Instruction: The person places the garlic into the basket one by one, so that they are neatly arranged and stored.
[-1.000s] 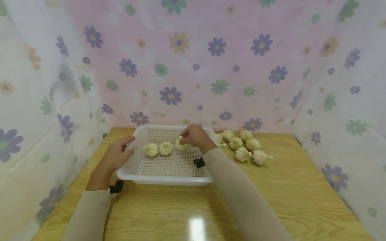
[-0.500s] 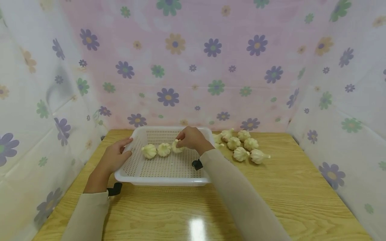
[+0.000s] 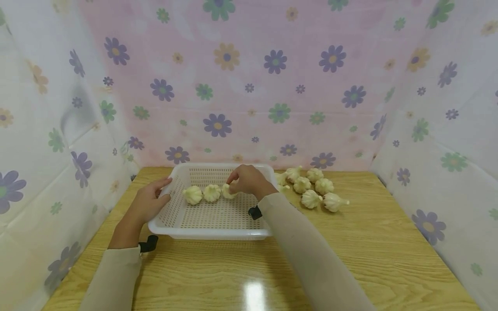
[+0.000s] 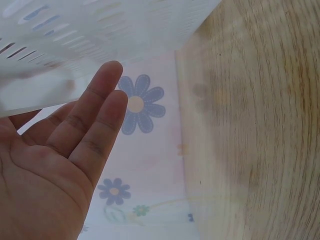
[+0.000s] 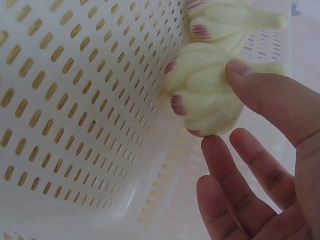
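A white perforated plastic basket (image 3: 218, 234) stands on the wooden table. My left hand (image 3: 147, 202) rests at its left rim. In the left wrist view the fingers (image 4: 102, 117) lie nearly straight along the outside of the wall. Inside the basket, my right hand (image 3: 250, 180) holds a garlic bulb (image 5: 205, 95) between thumb and fingertips. Its pale skin has purple patches near the root end. Left of it, two more garlic bulbs (image 3: 212, 193) sit in a row at the basket's back half; the right wrist view shows one neighbouring bulb (image 5: 220, 22) right beside the held one.
Several garlic bulbs (image 3: 311, 198) lie in a group on the table (image 3: 373, 242) to the right of the basket, some partly hidden by its rim. Flower-patterned cloth (image 3: 249, 112) encloses the table at the back and both sides.
My right hand has moved slightly left and down with its garlic bulb, bringing it beside the other two in the basket. The left hand has stayed at the rim.
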{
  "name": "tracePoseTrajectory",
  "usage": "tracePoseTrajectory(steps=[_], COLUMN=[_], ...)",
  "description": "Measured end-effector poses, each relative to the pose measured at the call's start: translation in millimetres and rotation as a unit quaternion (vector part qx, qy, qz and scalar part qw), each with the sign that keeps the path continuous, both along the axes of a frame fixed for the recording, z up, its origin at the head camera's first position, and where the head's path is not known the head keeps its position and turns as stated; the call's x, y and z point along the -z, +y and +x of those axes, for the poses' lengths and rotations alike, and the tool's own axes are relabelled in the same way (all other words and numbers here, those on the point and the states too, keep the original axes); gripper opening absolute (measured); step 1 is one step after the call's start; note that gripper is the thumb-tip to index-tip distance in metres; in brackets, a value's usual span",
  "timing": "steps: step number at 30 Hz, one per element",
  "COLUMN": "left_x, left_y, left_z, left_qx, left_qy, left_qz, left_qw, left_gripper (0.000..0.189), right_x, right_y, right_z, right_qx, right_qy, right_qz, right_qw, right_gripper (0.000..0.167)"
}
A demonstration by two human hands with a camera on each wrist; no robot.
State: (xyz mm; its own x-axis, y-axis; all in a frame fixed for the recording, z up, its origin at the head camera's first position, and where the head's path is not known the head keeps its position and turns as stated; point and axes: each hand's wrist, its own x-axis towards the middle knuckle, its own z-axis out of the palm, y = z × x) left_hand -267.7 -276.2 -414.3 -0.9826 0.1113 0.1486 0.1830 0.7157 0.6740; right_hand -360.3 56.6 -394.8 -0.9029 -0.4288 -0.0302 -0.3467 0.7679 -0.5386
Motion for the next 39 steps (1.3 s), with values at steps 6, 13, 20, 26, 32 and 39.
tracePoseTrajectory(steps=[6, 13, 20, 26, 32, 39], left_x=[0.9, 0.6, 0.7, 1.1, 1.9, 1.4], left_y=[0.2, 0.4, 0.3, 0.3, -0.2, -0.2], left_z=[-1.1, -0.9, 0.2, 0.1, -0.4, -0.1], left_qx=[-0.001, -0.002, -0.002, -0.003, -0.003, -0.001], left_qy=[0.004, 0.004, 0.000, 0.000, -0.002, -0.003], left_qz=[-0.006, -0.007, -0.004, -0.008, -0.002, 0.002], left_qw=[1.0000, 1.0000, 1.0000, 1.0000, 1.0000, 1.0000], left_gripper=[0.060, 0.060, 0.059, 0.059, 0.060, 0.060], right_x=[0.8, 2.1, 3.0, 2.9, 2.4, 1.8], right_y=[-0.1, 1.1, 1.4, 0.7, -0.3, -0.6], right_z=[0.2, 1.0, 0.5, 0.4, 1.4, 3.2], right_qx=[0.001, -0.010, -0.035, -0.032, -0.030, -0.030], right_qy=[-0.018, -0.012, -0.003, -0.010, -0.016, -0.012], right_qz=[0.010, 0.008, 0.005, 0.002, -0.003, -0.003], right_qw=[0.9998, 0.9998, 0.9994, 0.9994, 0.9994, 0.9995], right_gripper=[0.023, 0.024, 0.029, 0.036, 0.039, 0.045])
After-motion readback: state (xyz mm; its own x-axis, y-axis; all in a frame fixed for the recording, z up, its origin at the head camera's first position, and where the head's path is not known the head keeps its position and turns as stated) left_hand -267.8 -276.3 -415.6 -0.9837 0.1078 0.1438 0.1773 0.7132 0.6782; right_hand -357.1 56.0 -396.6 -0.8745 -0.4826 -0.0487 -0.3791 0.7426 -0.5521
